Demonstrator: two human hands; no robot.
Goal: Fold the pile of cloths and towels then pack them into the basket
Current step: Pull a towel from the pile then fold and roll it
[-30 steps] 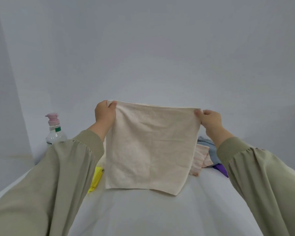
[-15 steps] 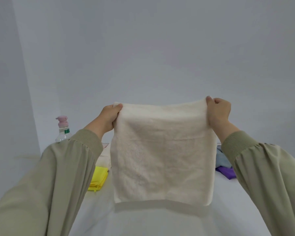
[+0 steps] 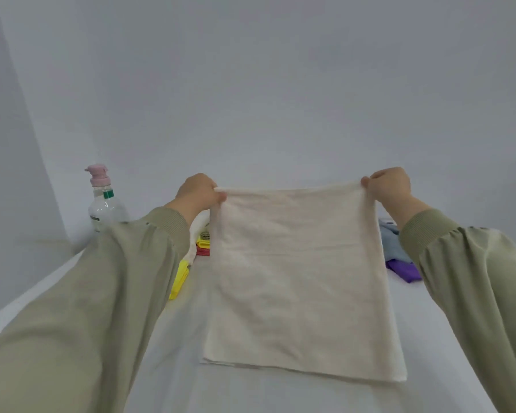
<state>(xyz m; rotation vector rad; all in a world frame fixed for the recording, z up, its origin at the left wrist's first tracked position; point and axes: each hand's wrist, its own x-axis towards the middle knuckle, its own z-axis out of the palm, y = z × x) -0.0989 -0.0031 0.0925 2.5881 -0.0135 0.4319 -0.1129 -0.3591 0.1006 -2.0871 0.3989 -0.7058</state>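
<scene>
From the head camera, the left hand (image 3: 198,190) and right hand (image 3: 389,183) each pinch a top corner of the cream towel (image 3: 298,278), fingers curled tight on the stretched edge. Half a second ago the towel hung free between them; now its lower edge, showing two layers, lies on the white table (image 3: 251,394) nearer the person. A yellow cloth (image 3: 179,278) lies below the left wrist, blue (image 3: 392,242) and purple cloths (image 3: 404,269) under the right wrist, and a pump bottle (image 3: 103,201) stands left of the left hand.
</scene>
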